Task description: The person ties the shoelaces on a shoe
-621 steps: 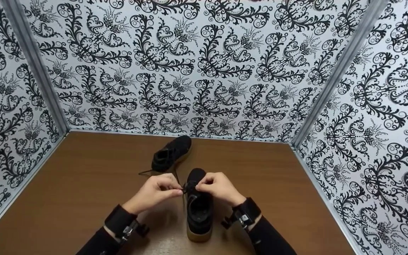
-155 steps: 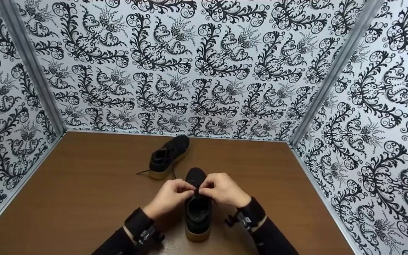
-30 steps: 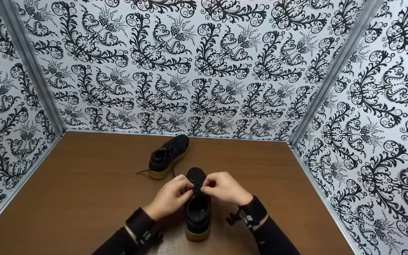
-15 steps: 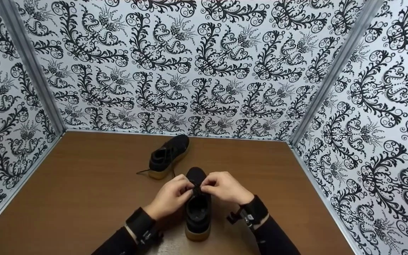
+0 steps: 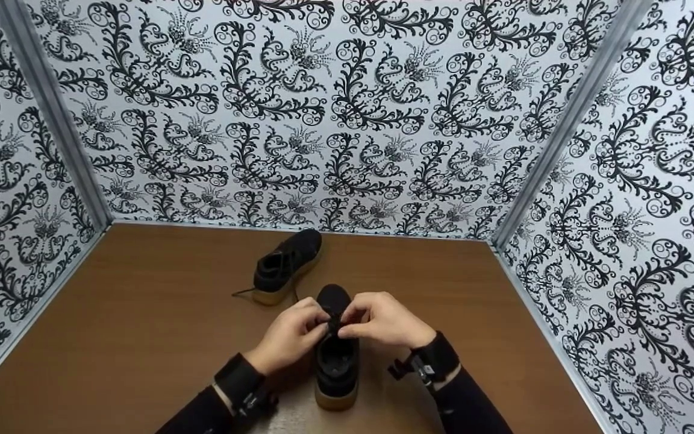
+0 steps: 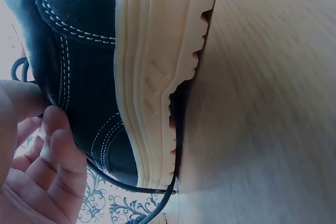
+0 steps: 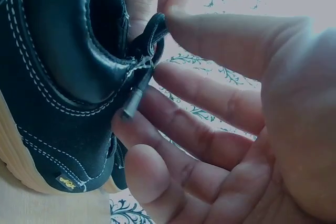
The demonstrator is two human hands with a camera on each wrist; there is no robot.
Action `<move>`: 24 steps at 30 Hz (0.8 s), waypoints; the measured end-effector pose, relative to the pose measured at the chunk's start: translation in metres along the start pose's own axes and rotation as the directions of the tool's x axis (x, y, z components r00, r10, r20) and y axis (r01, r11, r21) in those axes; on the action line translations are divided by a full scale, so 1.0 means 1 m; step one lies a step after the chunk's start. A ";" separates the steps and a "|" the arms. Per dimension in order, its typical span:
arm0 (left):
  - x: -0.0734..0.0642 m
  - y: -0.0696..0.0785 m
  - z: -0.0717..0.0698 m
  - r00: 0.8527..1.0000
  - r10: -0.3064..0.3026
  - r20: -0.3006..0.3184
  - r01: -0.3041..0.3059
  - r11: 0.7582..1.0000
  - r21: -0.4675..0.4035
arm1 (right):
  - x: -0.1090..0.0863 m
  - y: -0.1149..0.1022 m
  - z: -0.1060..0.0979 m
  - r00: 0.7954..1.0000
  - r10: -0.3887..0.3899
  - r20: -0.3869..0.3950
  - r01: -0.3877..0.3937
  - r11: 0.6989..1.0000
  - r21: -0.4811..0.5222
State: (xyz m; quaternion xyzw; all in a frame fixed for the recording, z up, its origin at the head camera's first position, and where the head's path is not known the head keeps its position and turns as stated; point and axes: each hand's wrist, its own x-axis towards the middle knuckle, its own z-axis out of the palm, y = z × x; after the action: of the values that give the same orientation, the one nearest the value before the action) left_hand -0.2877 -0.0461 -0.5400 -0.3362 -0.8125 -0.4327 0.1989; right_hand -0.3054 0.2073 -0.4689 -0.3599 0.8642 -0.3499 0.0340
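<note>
A black shoe [image 5: 336,386] with a tan sole stands upright on the table, toe pointing away from me. On its left side my left hand [image 5: 290,334] pinches the black shoelace [image 6: 20,69] between thumb and index finger, close over the tongue. My right hand [image 5: 386,320] is across from it, thumb and index finger apart around the lace. In the right wrist view its thumb tip touches a small lace loop [image 7: 156,29], and the lace's tip [image 7: 133,102] hangs against the other fingers. The knot area is mostly hidden by fingers in the head view.
A second black shoe [image 5: 290,262] lies behind and to the left, angled, its loose laces trailing on the brown wooden table [image 5: 172,289]. White walls [image 5: 299,120] with black scroll patterns enclose the table at the back and both sides.
Over the last half second my right thumb and index finger have spread apart at the lace. The left hand stays put. Earlier, the left hand was further left, pulling a lace outward.
</note>
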 end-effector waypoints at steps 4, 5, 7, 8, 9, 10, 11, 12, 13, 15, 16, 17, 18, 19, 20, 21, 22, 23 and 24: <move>0.000 0.000 0.000 1.000 -0.004 -0.003 0.004 1.000 -0.002 | 0.000 -0.001 0.003 1.000 0.007 -0.013 -0.007 1.000 -0.030; 0.000 0.000 0.001 1.000 -0.002 -0.007 0.002 1.000 -0.001 | 0.001 -0.001 0.003 1.000 0.003 -0.016 -0.003 0.999 -0.036; 0.000 0.000 0.001 1.000 0.007 -0.014 -0.007 1.000 0.001 | 0.001 -0.001 0.004 1.000 -0.015 -0.023 0.014 0.999 -0.045; 0.000 0.000 0.001 1.000 0.014 -0.017 -0.014 1.000 0.001 | 0.001 -0.001 0.005 0.999 -0.024 -0.025 0.023 0.999 -0.049; 0.000 0.000 0.002 1.000 0.022 -0.021 -0.022 1.000 0.001 | 0.001 -0.001 0.005 0.999 -0.035 -0.029 0.033 0.998 -0.055; 0.000 -0.001 0.002 0.999 0.030 -0.025 -0.030 1.000 0.000 | 0.001 -0.002 0.005 0.999 -0.044 -0.031 0.042 0.997 -0.061; -0.001 -0.001 0.002 0.999 0.037 -0.029 -0.037 0.999 -0.002 | 0.002 -0.002 0.006 0.998 -0.053 -0.033 0.051 0.997 -0.064; -0.001 -0.001 0.002 0.999 0.042 -0.031 -0.042 0.999 -0.004 | 0.002 -0.002 0.006 0.998 -0.061 -0.035 0.059 0.996 -0.065; -0.001 -0.002 0.002 0.998 0.046 -0.032 -0.046 0.999 -0.005 | 0.002 -0.002 0.006 0.997 -0.066 -0.035 0.064 0.996 -0.066; -0.001 -0.003 0.002 0.998 0.050 -0.037 -0.050 0.999 -0.009 | 0.002 -0.002 0.007 0.996 -0.076 -0.038 0.073 0.995 -0.068; -0.001 -0.003 0.002 0.998 0.051 -0.038 -0.051 0.999 -0.011 | 0.002 -0.003 0.007 0.996 -0.079 -0.038 0.077 0.995 -0.068; -0.001 -0.003 0.002 0.998 0.050 -0.038 -0.050 0.999 -0.011 | 0.003 -0.003 0.007 0.996 -0.083 -0.040 0.080 0.995 -0.066; -0.001 -0.003 0.002 0.998 0.050 -0.038 -0.050 0.999 -0.010 | 0.003 -0.003 0.008 0.995 -0.087 -0.042 0.084 0.994 -0.064; -0.001 -0.003 0.002 0.998 0.050 -0.039 -0.050 0.999 -0.011 | 0.003 -0.003 0.008 0.995 -0.089 -0.044 0.087 0.994 -0.063; -0.001 -0.003 0.002 0.998 0.051 -0.040 -0.051 0.999 -0.009 | 0.002 -0.003 0.008 0.994 -0.094 -0.046 0.091 0.994 -0.062; -0.001 -0.003 0.002 0.998 0.051 -0.041 -0.051 0.999 -0.008 | 0.002 -0.003 0.008 0.994 -0.098 -0.047 0.095 0.994 -0.060; -0.001 -0.003 0.002 0.998 0.051 -0.042 -0.051 0.999 -0.008 | 0.002 -0.003 0.008 0.994 -0.102 -0.049 0.099 0.993 -0.059; -0.001 -0.002 0.002 0.998 0.049 -0.041 -0.050 0.999 -0.008 | 0.002 -0.003 0.009 0.993 -0.107 -0.051 0.104 0.993 -0.057; -0.001 -0.002 0.002 0.998 0.049 -0.041 -0.050 0.999 -0.007 | 0.002 -0.003 0.009 0.992 -0.113 -0.052 0.110 0.992 -0.057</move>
State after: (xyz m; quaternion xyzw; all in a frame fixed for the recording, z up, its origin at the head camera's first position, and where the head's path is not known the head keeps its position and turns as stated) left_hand -0.2889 -0.0453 -0.5430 -0.3482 -0.7979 -0.4377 0.2248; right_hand -0.3021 0.1993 -0.4729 -0.3987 0.8525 -0.3374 -0.0192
